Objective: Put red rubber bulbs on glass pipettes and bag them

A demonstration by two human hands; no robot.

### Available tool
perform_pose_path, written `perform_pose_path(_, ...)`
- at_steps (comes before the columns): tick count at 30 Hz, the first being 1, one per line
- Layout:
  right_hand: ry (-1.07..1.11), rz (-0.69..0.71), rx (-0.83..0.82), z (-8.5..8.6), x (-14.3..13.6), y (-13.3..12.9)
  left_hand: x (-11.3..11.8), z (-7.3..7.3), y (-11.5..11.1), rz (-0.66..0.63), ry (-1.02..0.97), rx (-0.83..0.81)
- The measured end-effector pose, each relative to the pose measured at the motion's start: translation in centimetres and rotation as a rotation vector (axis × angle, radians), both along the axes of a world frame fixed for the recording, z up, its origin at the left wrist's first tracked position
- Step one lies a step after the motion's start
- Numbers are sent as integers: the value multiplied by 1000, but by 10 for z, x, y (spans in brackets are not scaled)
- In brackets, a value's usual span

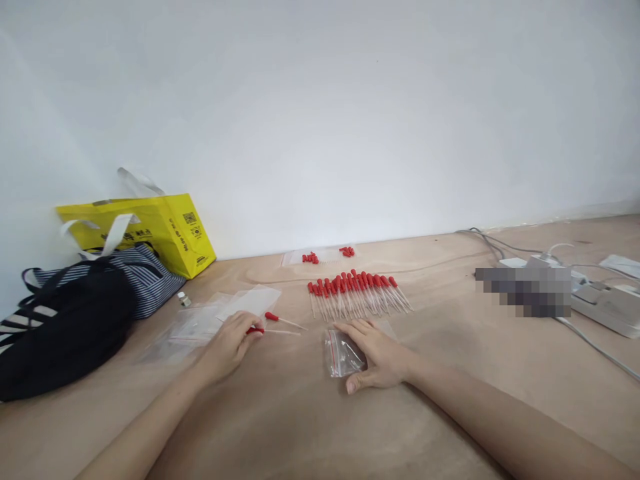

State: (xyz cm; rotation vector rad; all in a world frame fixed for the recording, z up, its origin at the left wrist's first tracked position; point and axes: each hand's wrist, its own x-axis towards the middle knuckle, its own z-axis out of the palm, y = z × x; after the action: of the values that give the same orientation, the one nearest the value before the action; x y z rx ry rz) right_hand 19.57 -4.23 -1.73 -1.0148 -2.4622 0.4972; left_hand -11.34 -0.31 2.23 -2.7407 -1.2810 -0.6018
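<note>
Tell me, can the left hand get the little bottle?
Probably yes: only flat, clear bags seem to lie between the left hand and the bottle, though the hand's fingers are on a red dropper.

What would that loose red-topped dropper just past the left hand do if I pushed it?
The dropper would probably roll a little, maybe in a curve, since its red bulb looks fatter than its stem. It's likely light, being so slim. The thin stem looks straight and fairly stiff, so I'd push gently in case it snaps.
</note>
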Motion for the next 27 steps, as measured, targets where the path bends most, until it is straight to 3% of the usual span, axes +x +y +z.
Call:
perform_pose_path(7,-99,29,76,3,-1,-4,44,-15,-31,-54,-65,-19)
perform_pose_path(17,-107,14,116,1,-2,-6,26,-16,-35,-49,-51,28)
perform_pose_path(27,-112,32,134,2,-2,-8,66,-21,-36,-172,-106,-23)
